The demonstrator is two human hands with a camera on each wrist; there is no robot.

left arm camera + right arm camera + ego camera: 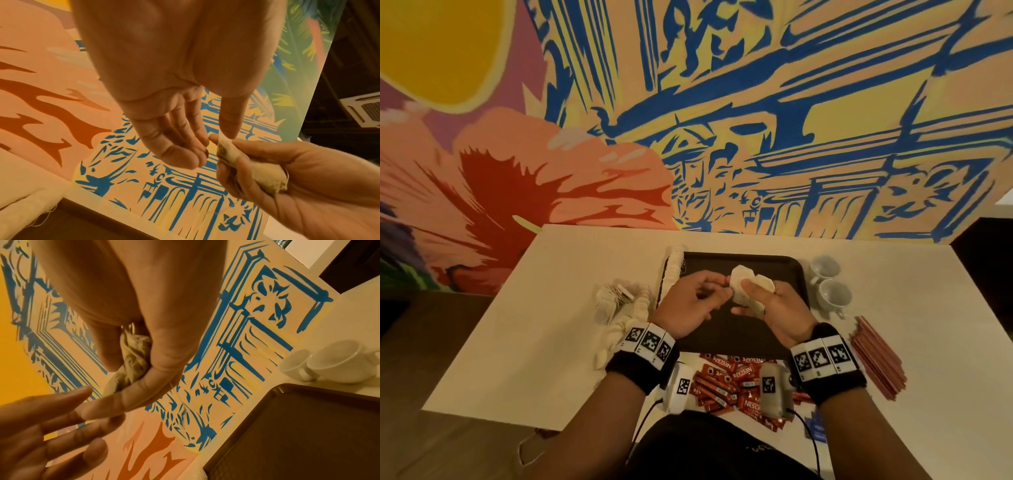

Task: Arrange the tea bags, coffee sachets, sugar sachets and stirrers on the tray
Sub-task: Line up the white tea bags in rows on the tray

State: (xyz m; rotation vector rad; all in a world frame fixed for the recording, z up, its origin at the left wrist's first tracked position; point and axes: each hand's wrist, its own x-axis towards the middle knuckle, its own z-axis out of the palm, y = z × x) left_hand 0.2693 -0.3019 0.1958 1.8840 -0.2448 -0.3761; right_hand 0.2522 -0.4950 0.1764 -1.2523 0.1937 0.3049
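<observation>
Sorting tea bags over a tray with only one row laid.

Curled round a bunch of tea bags (746,287), the right hand (777,308) holds them above the tray (796,274); the left hand (688,301) is loosely open beside them, holding nothing. One row of tea bags (675,270) lines the tray's left edge. Coffee sachets (726,380), stirrers (878,359) and a loose pile of tea bags (616,301) lie on the table (534,325), so most work seems left.
</observation>
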